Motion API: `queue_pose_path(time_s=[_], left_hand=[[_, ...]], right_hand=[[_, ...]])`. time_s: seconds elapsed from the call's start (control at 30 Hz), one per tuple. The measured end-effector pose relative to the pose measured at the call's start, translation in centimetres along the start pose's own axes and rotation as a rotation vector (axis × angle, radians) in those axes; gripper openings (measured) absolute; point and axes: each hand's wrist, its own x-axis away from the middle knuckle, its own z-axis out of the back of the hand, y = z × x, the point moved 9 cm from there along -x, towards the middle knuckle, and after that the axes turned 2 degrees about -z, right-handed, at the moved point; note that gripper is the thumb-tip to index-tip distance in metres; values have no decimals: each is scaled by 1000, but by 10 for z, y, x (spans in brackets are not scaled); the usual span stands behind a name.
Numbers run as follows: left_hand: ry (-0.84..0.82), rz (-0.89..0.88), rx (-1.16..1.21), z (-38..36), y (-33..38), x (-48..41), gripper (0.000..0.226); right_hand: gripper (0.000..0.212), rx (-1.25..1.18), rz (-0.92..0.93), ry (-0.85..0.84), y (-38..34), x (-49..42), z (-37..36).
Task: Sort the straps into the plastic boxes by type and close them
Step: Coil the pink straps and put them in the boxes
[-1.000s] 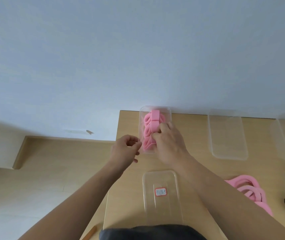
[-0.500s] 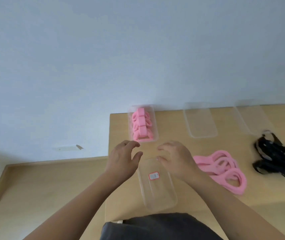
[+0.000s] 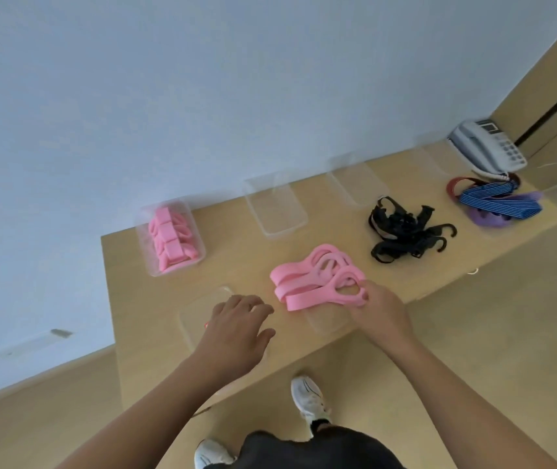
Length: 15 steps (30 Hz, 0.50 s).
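We take our bearings from the pile of pink straps (image 3: 317,272), which lies loose in the middle of the surface (image 3: 236,262). Our right hand (image 3: 380,311) is at the pile's near right end, its fingers (image 3: 361,292) curled round the looped end of the front strap (image 3: 314,299) and pinching it. Our left hand (image 3: 236,330) is just left of the pile, fingers relaxed and spread, holding nothing, over a clear lid (image 3: 195,309); we cannot tell whether it touches the lid. Farther left of the pile stands an open box (image 3: 145,252) filled with folded pink straps (image 3: 168,242). Behind the pile is an empty box (image 3: 275,211). Right of the pile lie black straps (image 3: 402,231), then blue striped straps (image 3: 496,201) and a telephone (image 3: 486,147).
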Motion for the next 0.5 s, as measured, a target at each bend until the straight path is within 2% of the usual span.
queue_pose_path(time_s=[0.07,0.13,0.2,0.27,0.3,0.4,0.5], left_hand=[[-19,16,-125,2,10,-8,47],[-17,50,-192,6,20,-15,49],[7,77,-207,11,31,-23,49],[27,102,-174,13,44,-32,50],[28,111,-146,13,52,-38,51],[10,97,-71,13,80,-59,64],[40,50,117,26,111,-81,68]], right_hand=[[31,27,-88,-17,22,-30,-1],[33,37,-91,-56,28,-48,-9],[27,-33,-71,-41,29,-56,-9],[12,-133,-34,-16,29,-59,0],[10,-208,2,-29,27,-60,6],[20,-474,211,-158,-1,-55,36],[20,-601,422,-204,-32,-47,86]])
